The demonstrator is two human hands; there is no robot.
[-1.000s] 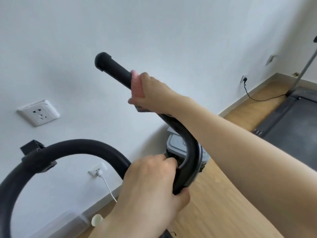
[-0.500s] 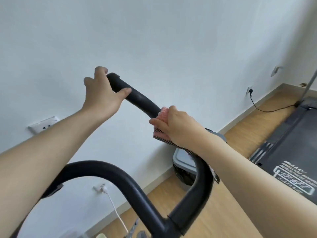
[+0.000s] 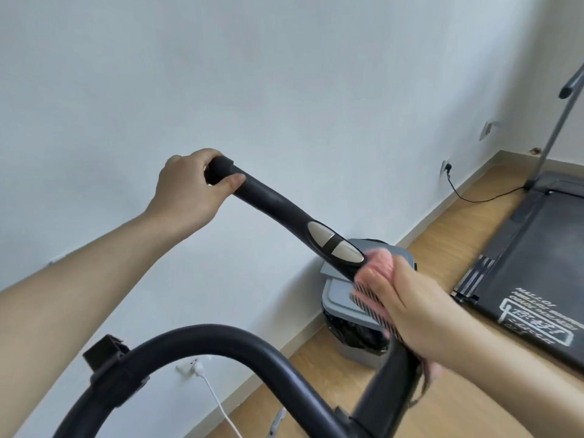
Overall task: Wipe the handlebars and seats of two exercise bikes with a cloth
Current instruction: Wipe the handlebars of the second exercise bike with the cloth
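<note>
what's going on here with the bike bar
A person is wiping an exercise bike's black handlebar. The left hand grips the far end of the bar to steady it, while the right hand holds a pink cloth wrapped round the bar just below its silver sensor pads. A grey bin stands by the wall behind, and a treadmill lies on the floor to the right.

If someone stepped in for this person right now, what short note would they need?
Left hand grips the tip of the handlebar.
Right hand holds the pink cloth wrapped round the same bar, just below its silver sensor pads.
Done: cannot tell how much has been wiped.
Left: the rest of this bar, including the near loop. No seat or second bike is in view.
</note>
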